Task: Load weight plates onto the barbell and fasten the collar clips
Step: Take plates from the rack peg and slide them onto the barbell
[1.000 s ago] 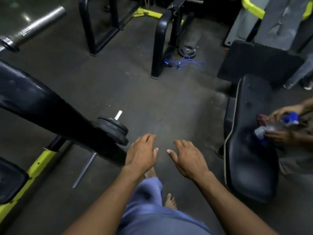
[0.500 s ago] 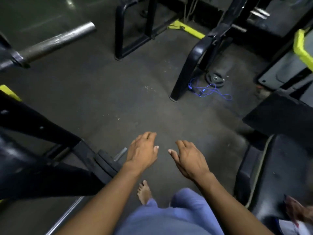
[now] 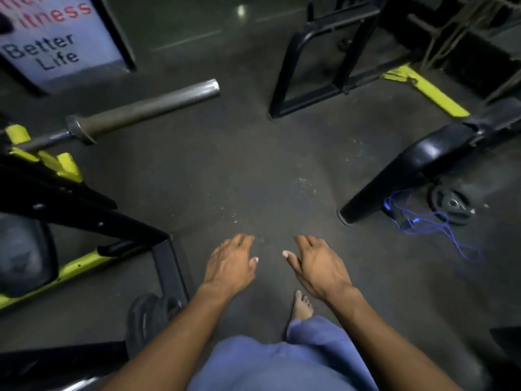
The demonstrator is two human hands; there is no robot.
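The barbell [image 3: 146, 108] rests on a yellow and black rack at the left, its bare steel sleeve pointing to the upper middle with no plate on it. A small black weight plate [image 3: 451, 206] lies flat on the floor at the right, beside a black frame leg. Other black plates [image 3: 146, 320] stand on edge at the lower left, against the rack's foot. My left hand [image 3: 229, 263] and my right hand [image 3: 317, 263] hang side by side over the dark floor, palms down, fingers loosely spread, holding nothing. No collar clip is in sight.
A blue cord [image 3: 428, 224] lies tangled next to the flat plate. Black tubular frames [image 3: 318, 66] and a yellow floor bar [image 3: 425, 91] stand at the back right. A white sign [image 3: 56, 43] leans at the top left. My bare foot [image 3: 301, 306] is below my hands.
My view has swung left and forward: the barbell sleeve and sign came further into view, and the padded bench and the other person left the right side. My hands kept their pose.
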